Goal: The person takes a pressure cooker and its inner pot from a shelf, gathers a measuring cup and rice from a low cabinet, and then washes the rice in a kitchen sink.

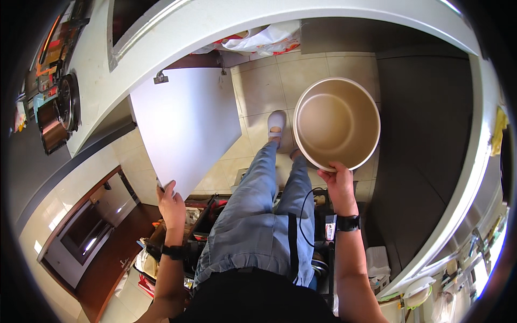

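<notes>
My right hand (338, 181) grips the near rim of a round, deep pot (337, 123), tan or gold inside, with its open top facing me. The pot is held above the tiled floor and looks empty. At the left, my left hand (171, 202) holds the edge of an open white cabinet door (188, 121), fingers at its outer corner. Metal hinges (160, 76) join the door to the cabinet under the counter. How firmly the fingers close on the edge is hard to tell.
A pale countertop (258, 14) curves around the top and right. Dark cabinet fronts (420, 133) stand at the right. White plastic bags (268, 38) lie beneath the counter. A copper-coloured pot (54, 127) stands at the far left. Several stored items crowd behind my legs.
</notes>
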A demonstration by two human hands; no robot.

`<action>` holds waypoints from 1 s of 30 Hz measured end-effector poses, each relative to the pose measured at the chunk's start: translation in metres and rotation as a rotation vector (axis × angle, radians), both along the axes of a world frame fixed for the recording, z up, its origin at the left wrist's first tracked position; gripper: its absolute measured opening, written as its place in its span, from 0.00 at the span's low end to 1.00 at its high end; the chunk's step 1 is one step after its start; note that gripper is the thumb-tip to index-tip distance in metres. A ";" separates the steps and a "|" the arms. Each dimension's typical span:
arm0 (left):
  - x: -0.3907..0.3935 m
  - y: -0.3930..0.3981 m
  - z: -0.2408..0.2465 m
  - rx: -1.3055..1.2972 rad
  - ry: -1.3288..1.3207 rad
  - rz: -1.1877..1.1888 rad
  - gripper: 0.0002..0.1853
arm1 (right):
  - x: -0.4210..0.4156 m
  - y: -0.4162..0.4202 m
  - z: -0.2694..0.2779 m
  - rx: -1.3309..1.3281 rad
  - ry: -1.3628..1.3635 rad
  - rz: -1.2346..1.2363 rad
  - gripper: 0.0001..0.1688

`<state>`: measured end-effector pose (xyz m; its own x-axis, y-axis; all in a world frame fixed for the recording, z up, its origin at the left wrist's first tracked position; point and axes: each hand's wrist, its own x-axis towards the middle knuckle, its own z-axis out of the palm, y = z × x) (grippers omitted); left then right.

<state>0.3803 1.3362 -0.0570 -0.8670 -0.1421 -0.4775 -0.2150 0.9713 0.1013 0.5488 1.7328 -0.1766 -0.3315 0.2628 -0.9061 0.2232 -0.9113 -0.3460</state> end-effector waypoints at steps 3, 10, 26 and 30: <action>-0.006 0.048 0.012 -0.155 0.266 -0.395 0.26 | -0.013 -0.006 -0.020 -0.001 -0.015 -0.028 0.13; -0.111 0.203 -0.107 0.243 0.447 -0.734 0.31 | -0.030 -0.029 -0.072 -0.002 -0.054 -0.067 0.15; -0.278 0.276 -0.256 0.076 0.558 -1.036 0.08 | -0.064 -0.037 -0.113 0.008 -0.078 -0.012 0.13; -0.248 0.289 -0.262 0.173 0.619 -0.995 0.07 | -0.073 -0.039 -0.112 0.020 -0.053 0.025 0.13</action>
